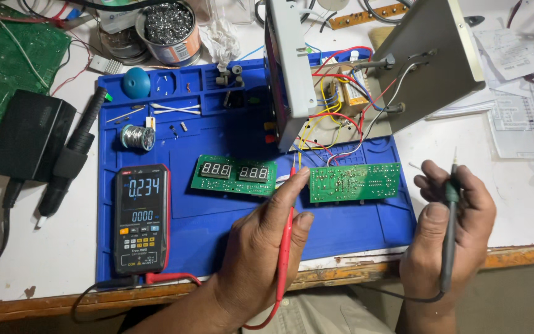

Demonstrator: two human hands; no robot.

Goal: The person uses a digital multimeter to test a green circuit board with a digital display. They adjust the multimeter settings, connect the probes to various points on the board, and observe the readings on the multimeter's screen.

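A: Left hand (267, 232), lower centre: fingers (292, 185) pinched shut on the red probe (285, 247), tip at the left edge of the green circuit board (355, 182).
B: Right hand (449, 226), lower right: fingers wrapped around the black probe (450, 229), tip up, off the board. Best to steady both wrists on the blue mat (217, 213); meter (141, 218) sits lower left.

Left hand (267, 232) holds a red probe (286, 247) at centre frame; right hand (449, 232) grips a black probe (449, 235) at lower right.

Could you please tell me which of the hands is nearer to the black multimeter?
Left. The left hand is just right of the black multimeter; the right hand is far off.
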